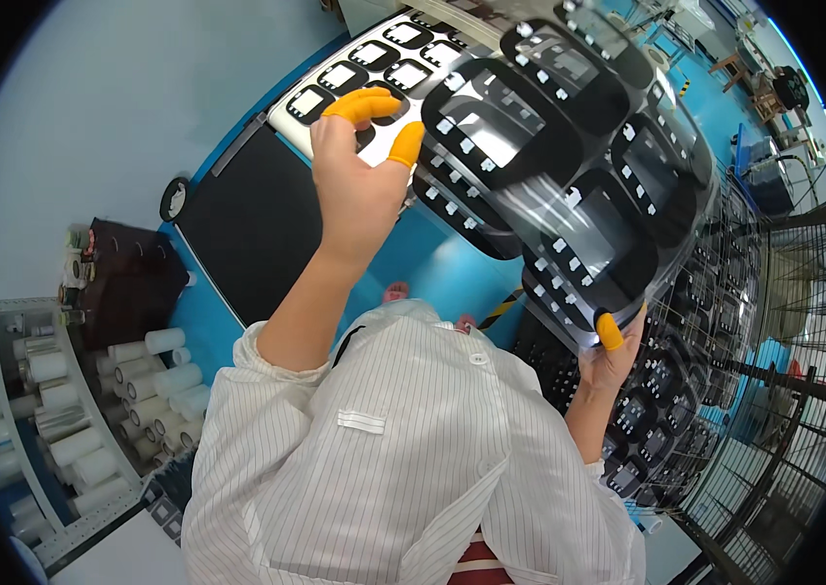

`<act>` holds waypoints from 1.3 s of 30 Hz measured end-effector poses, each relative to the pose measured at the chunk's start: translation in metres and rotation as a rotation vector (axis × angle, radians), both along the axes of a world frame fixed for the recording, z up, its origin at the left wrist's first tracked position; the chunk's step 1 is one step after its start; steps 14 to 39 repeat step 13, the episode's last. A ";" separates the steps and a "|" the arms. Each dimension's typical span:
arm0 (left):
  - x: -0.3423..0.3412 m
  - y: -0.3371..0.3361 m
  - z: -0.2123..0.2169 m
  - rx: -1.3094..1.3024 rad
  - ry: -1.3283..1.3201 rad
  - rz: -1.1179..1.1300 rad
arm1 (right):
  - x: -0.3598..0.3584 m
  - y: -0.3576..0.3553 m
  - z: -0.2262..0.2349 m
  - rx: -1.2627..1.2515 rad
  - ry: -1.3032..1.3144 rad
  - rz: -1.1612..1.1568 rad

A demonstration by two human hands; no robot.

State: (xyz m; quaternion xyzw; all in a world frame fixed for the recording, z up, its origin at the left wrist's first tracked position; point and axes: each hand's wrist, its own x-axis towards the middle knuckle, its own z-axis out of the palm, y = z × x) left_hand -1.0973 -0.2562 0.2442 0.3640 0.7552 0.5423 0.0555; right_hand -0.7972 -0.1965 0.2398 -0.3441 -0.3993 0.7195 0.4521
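A clear, glossy plastic sheet (639, 96) carrying several black rounded panels with window cutouts and small white marks hangs tilted in front of me. My right hand (614, 356) grips its lower corner, with a yellow finger cot on the thumb; the other fingers are hidden behind the sheet. My left hand (359, 175) is raised beside the sheet's left edge, its yellow-cotted thumb and fingers apart and nothing seen between them. Beyond that hand, more black panels (371, 55) lie in rows on a white lit surface (286, 121).
A black belt-like surface (255, 210) adjoins the white one. Shelves (67, 366) with white rolls stand at left, near a dark brown box (130, 278). Wire racks (783, 390) holding more black-panel sheets rise at right. The floor (422, 255) is blue.
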 end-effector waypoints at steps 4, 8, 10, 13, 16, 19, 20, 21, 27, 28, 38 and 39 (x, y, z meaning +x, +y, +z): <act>0.020 0.001 0.014 0.774 -1.025 -0.197 | -0.010 0.009 -0.015 -0.048 0.060 0.087; 0.067 0.000 0.005 0.653 -1.145 -0.432 | -0.026 0.015 -0.018 -0.068 0.062 0.181; 0.078 0.006 0.015 0.561 -1.201 -0.359 | -0.028 0.022 -0.021 -0.079 0.007 0.190; 0.075 0.012 0.010 0.451 -1.202 -0.276 | -0.036 0.029 -0.017 0.001 0.102 0.262; 0.075 0.012 0.010 0.451 -1.202 -0.276 | -0.036 0.029 -0.017 0.001 0.102 0.262; 0.075 0.012 0.010 0.451 -1.202 -0.276 | -0.036 0.029 -0.017 0.001 0.102 0.262; 0.075 0.012 0.010 0.451 -1.202 -0.276 | -0.036 0.029 -0.017 0.001 0.102 0.262; 0.075 0.012 0.010 0.451 -1.202 -0.276 | -0.036 0.029 -0.017 0.001 0.102 0.262; 0.075 0.012 0.010 0.451 -1.202 -0.276 | -0.036 0.029 -0.017 0.001 0.102 0.262; 0.075 0.012 0.010 0.451 -1.202 -0.276 | -0.036 0.029 -0.017 0.001 0.102 0.262; 0.075 0.012 0.010 0.451 -1.202 -0.276 | -0.036 0.029 -0.017 0.001 0.102 0.262; 0.075 0.012 0.010 0.451 -1.202 -0.276 | -0.036 0.029 -0.017 0.001 0.102 0.262</act>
